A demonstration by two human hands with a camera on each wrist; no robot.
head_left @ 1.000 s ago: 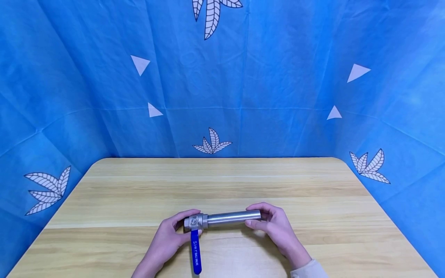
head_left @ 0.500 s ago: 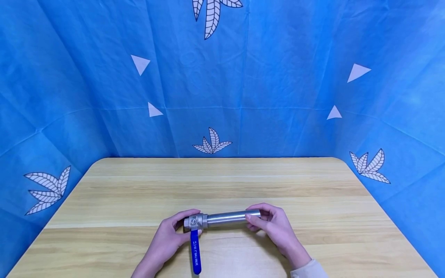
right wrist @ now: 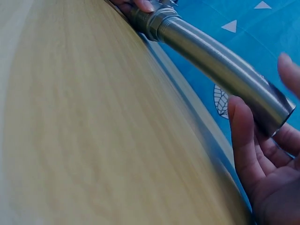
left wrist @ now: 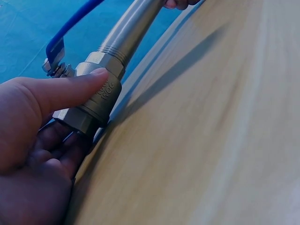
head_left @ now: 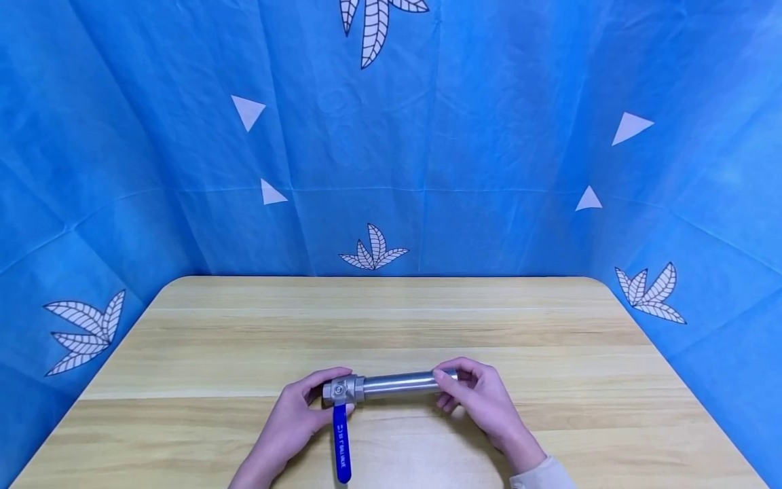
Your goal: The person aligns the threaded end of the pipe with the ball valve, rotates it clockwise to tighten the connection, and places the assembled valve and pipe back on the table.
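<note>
A metal ball valve (head_left: 341, 390) with a long blue lever handle (head_left: 342, 445) is held in my left hand (head_left: 292, 414). In the left wrist view the thumb (left wrist: 77, 91) lies along the valve body, fingers underneath. A smooth steel pipe (head_left: 400, 384) runs rightward from the valve; a few threads (left wrist: 112, 51) show at the joint. My right hand (head_left: 482, 401) holds the pipe's free end, thumb on its near upper side in the head view. The right wrist view shows one finger (right wrist: 242, 129) against the pipe's underside. Valve and pipe are above the table, casting a shadow.
A light wooden table (head_left: 391, 319) with rounded far corners lies beneath the hands. Blue cloth (head_left: 489, 136) printed with white leaves and triangles hangs behind it and on both sides.
My right thumb has moved from the pipe's lower edge up onto its top, and the right fingers have shifted below it. The left hand keeps its place on the valve.
</note>
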